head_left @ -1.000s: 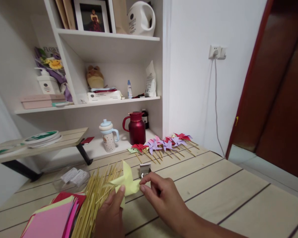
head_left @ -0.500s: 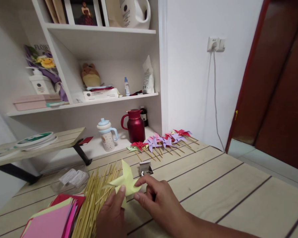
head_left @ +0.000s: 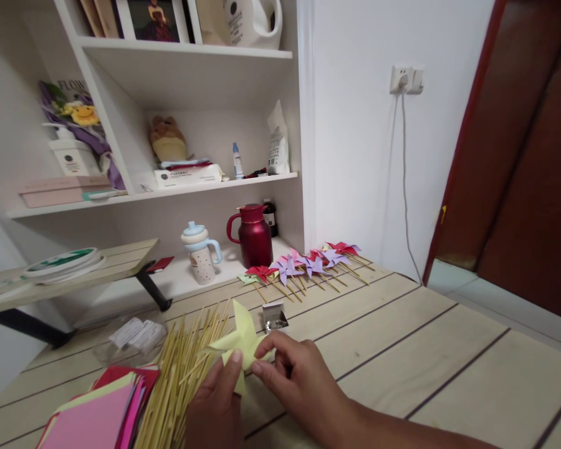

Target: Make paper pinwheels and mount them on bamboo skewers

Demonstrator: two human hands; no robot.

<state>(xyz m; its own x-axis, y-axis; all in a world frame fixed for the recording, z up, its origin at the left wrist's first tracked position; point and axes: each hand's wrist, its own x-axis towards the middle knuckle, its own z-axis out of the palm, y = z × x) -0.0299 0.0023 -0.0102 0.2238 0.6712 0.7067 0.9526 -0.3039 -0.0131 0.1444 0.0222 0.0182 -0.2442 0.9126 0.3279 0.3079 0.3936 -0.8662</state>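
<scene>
A pale yellow paper pinwheel (head_left: 244, 329) is held over the table, its folded blades pointing several ways. My left hand (head_left: 219, 399) pinches it near the centre from below, thumb on top. At its right blade, my right hand (head_left: 303, 377) closes thumb and forefinger on the paper. Left of the hands lies a bundle of thin bamboo sticks (head_left: 180, 368). Just beyond the right hand sits a small opened box (head_left: 275, 317) with shiny bits inside, too small to make out.
A stack of coloured paper squares (head_left: 91, 415) lies at the lower left beside a clear plastic packet (head_left: 133, 337). Several finished pinwheels on sticks (head_left: 287, 268) rest along the back. Behind stand a red jug (head_left: 256, 240), a speckled cup (head_left: 202, 259) and a low wooden stand (head_left: 121, 259).
The yellow pinwheel and my left hand have shifted slightly right, toward the right hand. The view has moved a little; both hands keep their hold.
</scene>
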